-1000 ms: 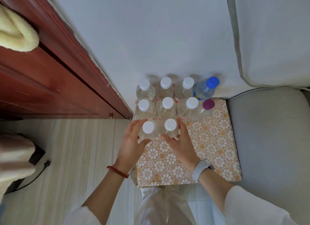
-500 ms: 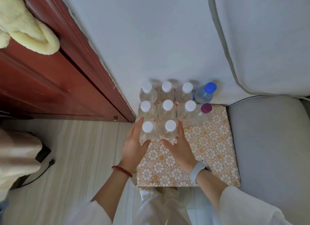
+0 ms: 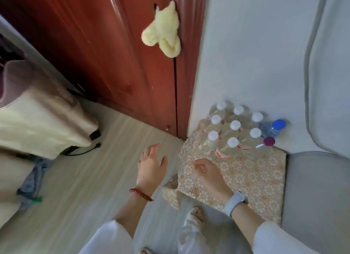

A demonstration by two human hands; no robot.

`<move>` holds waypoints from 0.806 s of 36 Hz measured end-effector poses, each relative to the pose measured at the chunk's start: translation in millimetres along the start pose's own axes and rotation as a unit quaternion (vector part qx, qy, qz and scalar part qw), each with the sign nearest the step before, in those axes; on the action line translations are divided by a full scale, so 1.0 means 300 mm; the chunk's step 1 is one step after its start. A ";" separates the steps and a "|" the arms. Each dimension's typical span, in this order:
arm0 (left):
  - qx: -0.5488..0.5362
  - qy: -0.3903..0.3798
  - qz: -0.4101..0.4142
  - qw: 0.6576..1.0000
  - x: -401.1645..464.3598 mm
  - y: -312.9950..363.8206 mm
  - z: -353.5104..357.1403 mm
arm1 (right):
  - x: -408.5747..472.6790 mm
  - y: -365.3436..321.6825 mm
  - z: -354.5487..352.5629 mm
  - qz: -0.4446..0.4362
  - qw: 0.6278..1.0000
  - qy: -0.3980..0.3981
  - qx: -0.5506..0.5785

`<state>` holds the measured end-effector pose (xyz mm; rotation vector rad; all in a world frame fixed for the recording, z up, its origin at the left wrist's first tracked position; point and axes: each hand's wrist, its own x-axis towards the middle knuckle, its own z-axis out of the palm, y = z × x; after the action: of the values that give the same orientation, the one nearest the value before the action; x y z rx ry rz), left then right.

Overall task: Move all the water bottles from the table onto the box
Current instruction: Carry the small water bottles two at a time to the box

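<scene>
I see red-and-white labels on the water bottles [image 3: 233,128], too blurred to read. They stand clustered on the box [image 3: 246,174], beside the wall. My left hand [image 3: 151,164] is spread open over the floor; right hand [image 3: 206,170], loosely curled, holds nothing.

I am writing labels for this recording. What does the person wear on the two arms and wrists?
The left hand has a bracelet of dark red beads at its wrist. The right hand has a pale grey wristband, like a fitness tracker. Both forearms come out of loose white sleeves.
</scene>
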<state>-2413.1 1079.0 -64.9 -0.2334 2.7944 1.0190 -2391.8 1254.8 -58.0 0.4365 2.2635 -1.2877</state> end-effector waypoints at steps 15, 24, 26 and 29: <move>0.006 0.336 -0.211 0.918 -1.028 -0.860 -1.061 | -0.784 -0.710 1.149 -0.321 0.899 -0.250 -0.159; -0.031 0.483 -0.413 0.771 -1.983 -1.331 -1.280 | -1.540 -0.763 1.938 -0.453 0.731 -0.433 -0.272; -0.038 0.506 -0.451 0.735 -2.156 -1.405 -1.278 | -1.675 -0.749 2.086 -0.486 0.677 -0.461 -0.306; -0.055 0.526 -0.512 0.677 -2.385 -1.514 -1.255 | -1.856 -0.708 2.290 -0.541 0.587 -0.489 -0.352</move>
<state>-1660.1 557.4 79.8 -2.7298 2.3518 0.7645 -1859.2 536.9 109.5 -1.7419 1.6019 -0.5096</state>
